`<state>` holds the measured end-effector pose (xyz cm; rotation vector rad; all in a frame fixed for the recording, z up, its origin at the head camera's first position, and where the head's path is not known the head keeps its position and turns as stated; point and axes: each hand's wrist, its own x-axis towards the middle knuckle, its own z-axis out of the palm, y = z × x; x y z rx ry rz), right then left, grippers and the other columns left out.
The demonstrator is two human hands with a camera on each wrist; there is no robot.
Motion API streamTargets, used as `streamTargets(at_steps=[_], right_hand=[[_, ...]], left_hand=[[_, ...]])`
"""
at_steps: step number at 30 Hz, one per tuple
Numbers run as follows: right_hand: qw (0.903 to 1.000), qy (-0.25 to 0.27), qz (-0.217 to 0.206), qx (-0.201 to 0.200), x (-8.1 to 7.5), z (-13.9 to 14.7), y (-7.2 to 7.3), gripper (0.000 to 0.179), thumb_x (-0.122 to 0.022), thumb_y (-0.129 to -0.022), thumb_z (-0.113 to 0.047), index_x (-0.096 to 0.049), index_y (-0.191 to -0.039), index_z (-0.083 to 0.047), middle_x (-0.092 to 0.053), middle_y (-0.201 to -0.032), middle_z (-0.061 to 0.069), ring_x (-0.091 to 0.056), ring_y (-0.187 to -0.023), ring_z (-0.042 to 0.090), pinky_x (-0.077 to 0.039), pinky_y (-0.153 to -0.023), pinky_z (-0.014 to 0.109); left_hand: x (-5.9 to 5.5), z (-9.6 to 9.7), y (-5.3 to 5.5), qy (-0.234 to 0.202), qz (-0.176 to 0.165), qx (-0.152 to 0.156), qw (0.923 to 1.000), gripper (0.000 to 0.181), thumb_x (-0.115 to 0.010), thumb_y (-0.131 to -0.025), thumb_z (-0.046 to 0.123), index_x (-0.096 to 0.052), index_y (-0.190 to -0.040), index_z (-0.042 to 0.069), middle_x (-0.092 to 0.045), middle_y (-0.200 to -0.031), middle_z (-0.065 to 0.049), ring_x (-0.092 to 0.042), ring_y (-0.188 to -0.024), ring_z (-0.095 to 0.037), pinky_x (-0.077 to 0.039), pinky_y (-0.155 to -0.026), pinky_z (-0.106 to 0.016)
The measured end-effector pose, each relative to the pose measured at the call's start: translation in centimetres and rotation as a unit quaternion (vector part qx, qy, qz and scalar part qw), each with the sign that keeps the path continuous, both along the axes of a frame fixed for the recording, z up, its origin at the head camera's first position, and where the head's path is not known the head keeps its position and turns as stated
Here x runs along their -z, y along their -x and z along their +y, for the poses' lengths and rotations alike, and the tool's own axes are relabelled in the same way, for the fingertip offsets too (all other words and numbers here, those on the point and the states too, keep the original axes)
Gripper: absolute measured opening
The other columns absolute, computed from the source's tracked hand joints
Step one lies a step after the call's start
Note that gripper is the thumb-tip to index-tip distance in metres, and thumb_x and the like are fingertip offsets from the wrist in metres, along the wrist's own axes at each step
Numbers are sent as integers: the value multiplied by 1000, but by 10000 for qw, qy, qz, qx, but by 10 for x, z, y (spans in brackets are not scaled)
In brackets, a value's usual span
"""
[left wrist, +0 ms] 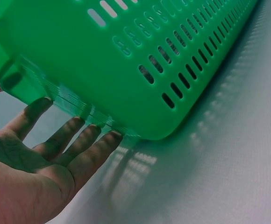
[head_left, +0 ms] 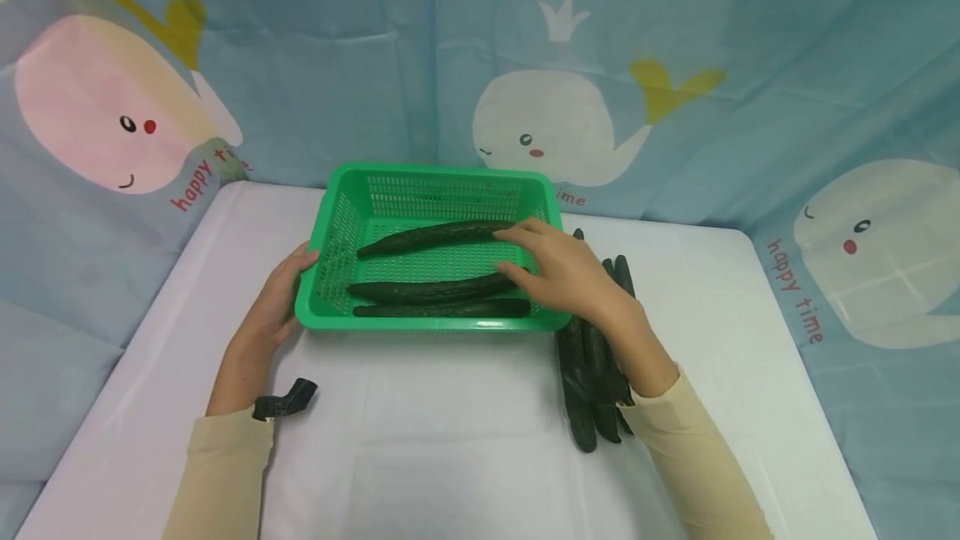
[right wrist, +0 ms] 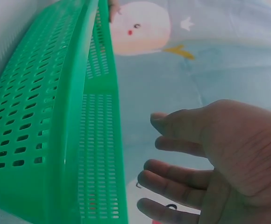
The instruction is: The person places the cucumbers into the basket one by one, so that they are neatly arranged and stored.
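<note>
A green plastic basket [head_left: 435, 324] with slotted walls stands on the table. Three long dark cucumbers lie inside: one cucumber [head_left: 427, 238] toward the back, and two side by side near the front wall. At the basket's left end, my left hand [head_left: 276, 294] touches the outside; in the left wrist view its fairly straight fingertips [left wrist: 112, 135] rest against the end wall. Over the right end hovers my right hand [head_left: 558, 269], fingers loosely bent and nothing between them. In the right wrist view it is above the rim, apart from the basket.
Several more cucumbers [head_left: 581, 415] lie in a pile on the white-covered table [head_left: 435, 457], right of the basket and partly hidden beneath my right forearm. A blue curtain [head_left: 337, 65] with whale prints hangs behind the table. A black camera mount [head_left: 288, 400] is on my left wrist.
</note>
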<state>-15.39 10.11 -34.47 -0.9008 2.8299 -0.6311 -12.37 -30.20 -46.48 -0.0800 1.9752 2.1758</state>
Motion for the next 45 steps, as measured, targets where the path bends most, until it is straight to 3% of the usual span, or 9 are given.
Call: streamTargets(at_steps=[2, 5, 8, 11, 15, 23, 31, 39, 45], right_hand=[[9999, 128, 53, 32, 2, 4, -2, 47, -68, -105, -35, -63, -148, -16, -63, -144, 6, -70, -118, 25, -63, -87, 45], [9996, 276, 45, 107, 5, 10, -6, 50, -68, -105, -36, -61, -150, -16, -62, -144, 5, -70, -118, 24, -63, -83, 44], [9989, 391, -44, 272, 8, 16, -10, 57, -68, -105, -36, -52, -156, -17, -60, -147, 5, -69, -122, 24, -63, -83, 45], [9976, 487, -129, 471, 9, 22, -15, 66, -68, -105, -37, -41, -163, -19, -57, -150, 5, -67, -128, 22, -63, -86, 48], [9962, 605, -138, 616, 11, 32, -20, 68, -68, -104, -36, -39, -164, -21, -56, -153, 7, -65, -131, 25, -61, -92, 50], [9924, 1022, 200, 653, 24, 51, -28, 56, -70, -104, -28, -53, -156, -15, -59, -143, 11, -58, -96, 28, -52, -80, 42], [9880, 1288, 332, 792, 33, 65, -38, 52, -72, -103, -23, -58, -151, -10, -55, -148, 11, -65, -120, 33, -59, -99, 53], [9852, 1399, 239, 961, 37, 75, -46, 51, -71, -104, -23, -57, -151, -8, -54, -151, 11, -58, -135, 32, -59, -104, 52], [9782, 1733, 171, 1132, 39, 89, -50, 48, -70, -104, -16, -57, -150, -8, -55, -150, 14, -58, -137, 34, -59, -105, 57]], left_hand=[[0, 0, 1, -13, -4, 15, 10000, 77, -42, -113, 47, -9, -171, 9, -26, -170, -22, -58, -129, 3, -54, -105, -13], [0, 0, 1, 9, -16, 20, 10000, 77, -43, -113, 48, -11, -171, 9, -42, -160, -13, -59, -128, 1, -55, -104, -14], [1, 0, -1, -22, 7, 53, 10000, 76, -43, -113, 47, -13, -171, 8, -51, -145, 3, -61, -126, -1, -57, -103, -16], [0, 0, -1, -86, 59, 80, 9999, 75, -43, -113, 46, -12, -171, 7, -53, -141, 7, -63, -126, 0, -57, -103, -16], [-1, 0, -2, -133, 30, 65, 9999, 75, -43, -113, 45, -12, -171, 8, -52, -141, 8, -62, -126, 0, -57, -103, -16], [3, -2, -2, -66, 69, 43, 9999, 73, -42, -114, 45, -14, -171, 10, -52, -143, 7, -61, -127, -2, -57, -103, -16], [1, 0, -2, -9, 74, 34, 10000, 75, -42, -113, 47, -12, -171, 10, -49, -147, 6, -60, -129, -1, -56, -104, -16], [1, 2, -2, 71, 56, -44, 9999, 75, -41, -113, 47, -11, -171, 10, -35, -167, -14, -60, -130, 2, -55, -105, -15], [2, 1, -2, 59, 109, -21, 9999, 75, -41, -113, 47, -13, -171, 9, -50, -151, 1, -62, -128, 1, -56, -104, -15]])
